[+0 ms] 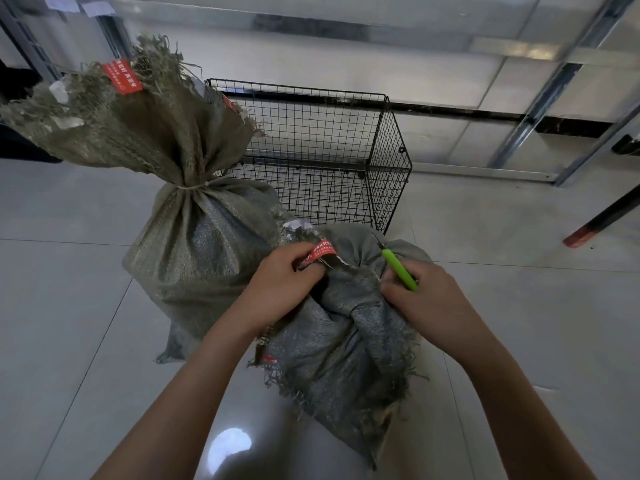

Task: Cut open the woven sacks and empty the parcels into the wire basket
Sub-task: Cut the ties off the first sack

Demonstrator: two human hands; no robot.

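From the head camera, the person is bending over the near sack (346,348), which is lying on the tiled floor (69,306) just in front of the wire basket (311,133). The left hand (284,285) is gripping the bunched neck of this sack, fingers curled round the fabric beside a red label (322,253). The right hand (429,299) is closed round a green cutter (400,270), whose tip is pointing up and away towards the gathered neck; the blade itself is too small to make out.

The step in hand looks like severing the tie at the neck. To do it well, the left hand should be pulling the neck taut and staying clear of the cutter's path, while the right hand is drawing the blade away from the body and across the tie only, shallow, so the parcels inside are not getting nicked.

A second sack (194,244) is standing upright just left of the basket, touching the near one, its neck bound with pale cord (192,186). No parcels are showing in the basket yet.
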